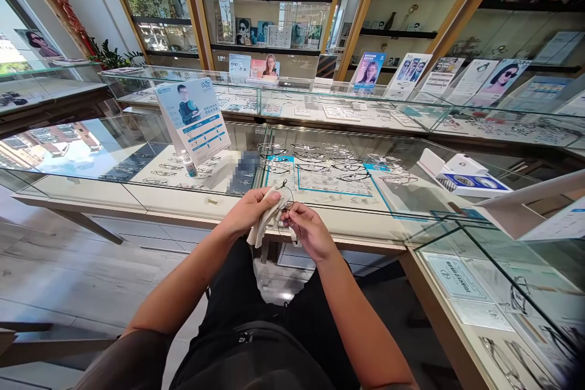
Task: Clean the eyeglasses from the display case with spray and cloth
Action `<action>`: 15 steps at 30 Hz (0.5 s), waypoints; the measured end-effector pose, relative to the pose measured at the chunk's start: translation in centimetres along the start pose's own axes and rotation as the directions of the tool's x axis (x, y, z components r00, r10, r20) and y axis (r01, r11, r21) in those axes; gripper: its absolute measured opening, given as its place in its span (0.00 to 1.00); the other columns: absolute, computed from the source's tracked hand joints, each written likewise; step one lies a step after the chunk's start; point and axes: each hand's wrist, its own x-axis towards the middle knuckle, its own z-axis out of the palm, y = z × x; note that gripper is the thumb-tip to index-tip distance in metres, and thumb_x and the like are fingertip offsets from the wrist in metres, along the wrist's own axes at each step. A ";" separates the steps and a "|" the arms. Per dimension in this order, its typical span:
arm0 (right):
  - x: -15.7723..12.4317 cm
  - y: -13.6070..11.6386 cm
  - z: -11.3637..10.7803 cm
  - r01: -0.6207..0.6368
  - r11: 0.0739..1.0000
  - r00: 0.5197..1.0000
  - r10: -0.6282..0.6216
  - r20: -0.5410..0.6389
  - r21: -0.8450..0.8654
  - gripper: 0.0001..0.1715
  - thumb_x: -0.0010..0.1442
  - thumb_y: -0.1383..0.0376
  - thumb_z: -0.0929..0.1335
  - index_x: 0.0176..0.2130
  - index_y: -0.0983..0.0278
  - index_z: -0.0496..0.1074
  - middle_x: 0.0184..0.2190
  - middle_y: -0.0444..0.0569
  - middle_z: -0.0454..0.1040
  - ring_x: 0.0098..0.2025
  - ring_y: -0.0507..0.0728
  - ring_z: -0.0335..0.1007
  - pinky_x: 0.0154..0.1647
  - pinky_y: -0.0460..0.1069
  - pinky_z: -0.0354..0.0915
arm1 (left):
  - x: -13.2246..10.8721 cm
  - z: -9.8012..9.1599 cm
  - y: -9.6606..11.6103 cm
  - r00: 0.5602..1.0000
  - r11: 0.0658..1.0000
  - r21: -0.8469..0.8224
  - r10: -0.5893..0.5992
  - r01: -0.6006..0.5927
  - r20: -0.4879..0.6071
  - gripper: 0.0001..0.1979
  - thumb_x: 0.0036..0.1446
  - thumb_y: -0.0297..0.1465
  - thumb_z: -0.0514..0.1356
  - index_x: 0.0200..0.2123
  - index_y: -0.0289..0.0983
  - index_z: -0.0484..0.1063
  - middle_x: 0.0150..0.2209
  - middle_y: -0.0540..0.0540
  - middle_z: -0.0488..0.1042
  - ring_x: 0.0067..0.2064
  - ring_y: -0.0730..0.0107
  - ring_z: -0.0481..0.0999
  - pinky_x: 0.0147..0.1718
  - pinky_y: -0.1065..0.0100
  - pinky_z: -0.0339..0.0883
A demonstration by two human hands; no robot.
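Observation:
My left hand (249, 212) is closed around a pale cloth (260, 230), its thumb pressed on top. A pair of thin dark-rimmed eyeglasses (290, 233) is held between both hands, just in front of the glass counter's edge. The cloth covers part of the frame near my left thumb. My right hand (311, 228) pinches the eyeglasses around their middle with thumb and fingertips. One round rim hangs below the right fingers, the other side reaches up beside the cloth.
Right ahead stands a glass display counter (219, 194) with rows of eyeglasses inside. On it are a standing sign (194, 119), a small spray bottle (188, 164) and an open white box (461, 173). Another glass case (512, 256) closes off the right side.

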 end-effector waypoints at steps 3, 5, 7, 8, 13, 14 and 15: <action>0.0 0.1 -0.1 0.011 1.000 1.000 -0.011 -0.006 -0.013 0.18 0.56 0.51 0.82 0.30 0.61 0.79 0.32 0.46 0.78 0.38 0.55 0.71 0.41 0.49 0.66 | 0.1 -0.1 -0.2 0.999 1.000 0.004 0.009 -0.009 -0.043 0.24 0.48 0.47 0.78 0.36 0.33 0.79 0.30 0.50 0.79 0.30 0.73 0.74 0.32 0.71 0.67; 0.1 0.2 -0.1 0.014 0.999 1.000 -0.014 -0.011 -0.031 0.19 0.55 0.51 0.82 0.30 0.61 0.80 0.32 0.47 0.79 0.37 0.55 0.71 0.40 0.49 0.66 | 0.1 -0.1 -0.5 0.998 1.000 -0.023 0.014 -0.016 -0.064 0.23 0.45 0.42 0.81 0.37 0.33 0.80 0.32 0.49 0.80 0.32 0.72 0.76 0.34 0.71 0.69; 0.2 0.2 -0.1 0.019 0.999 1.000 -0.020 -0.019 -0.047 0.19 0.54 0.50 0.82 0.30 0.60 0.80 0.32 0.47 0.80 0.37 0.55 0.71 0.40 0.50 0.67 | 0.1 0.1 -0.7 0.998 0.998 -0.069 0.007 -0.012 -0.068 0.24 0.40 0.38 0.82 0.37 0.33 0.80 0.32 0.48 0.82 0.33 0.69 0.78 0.36 0.69 0.70; 0.2 0.2 -0.1 0.025 0.998 0.999 -0.026 -0.024 -0.054 0.19 0.54 0.50 0.82 0.30 0.60 0.80 0.32 0.47 0.80 0.36 0.55 0.71 0.40 0.50 0.67 | 0.1 0.2 -0.9 0.998 0.996 -0.089 0.002 -0.008 -0.067 0.25 0.38 0.36 0.83 0.38 0.33 0.79 0.32 0.47 0.82 0.33 0.69 0.78 0.37 0.68 0.71; 0.1 0.1 0.0 0.052 0.996 0.997 -0.056 -0.045 -0.074 0.20 0.54 0.49 0.82 0.29 0.60 0.80 0.32 0.47 0.79 0.37 0.56 0.70 0.40 0.50 0.66 | 0.2 0.4 -1.2 0.992 0.998 -0.056 0.027 -0.034 -0.123 0.24 0.37 0.36 0.83 0.36 0.33 0.80 0.31 0.49 0.81 0.33 0.71 0.76 0.35 0.71 0.69; 0.1 0.1 0.0 0.050 0.996 0.997 -0.053 -0.047 -0.073 0.20 0.54 0.49 0.82 0.29 0.60 0.80 0.32 0.47 0.79 0.37 0.56 0.70 0.39 0.50 0.66 | 0.2 0.3 -1.3 0.990 0.999 -0.028 0.041 -0.046 -0.137 0.23 0.39 0.38 0.82 0.35 0.33 0.80 0.31 0.49 0.80 0.33 0.72 0.75 0.34 0.71 0.68; 0.1 0.1 0.0 0.044 0.997 0.998 -0.048 -0.048 -0.070 0.20 0.54 0.49 0.82 0.29 0.60 0.80 0.31 0.47 0.79 0.38 0.56 0.70 0.40 0.49 0.66 | 0.3 0.2 -1.3 0.987 0.998 -0.003 0.054 -0.055 -0.149 0.23 0.41 0.40 0.81 0.35 0.33 0.80 0.31 0.50 0.79 0.33 0.72 0.74 0.34 0.72 0.67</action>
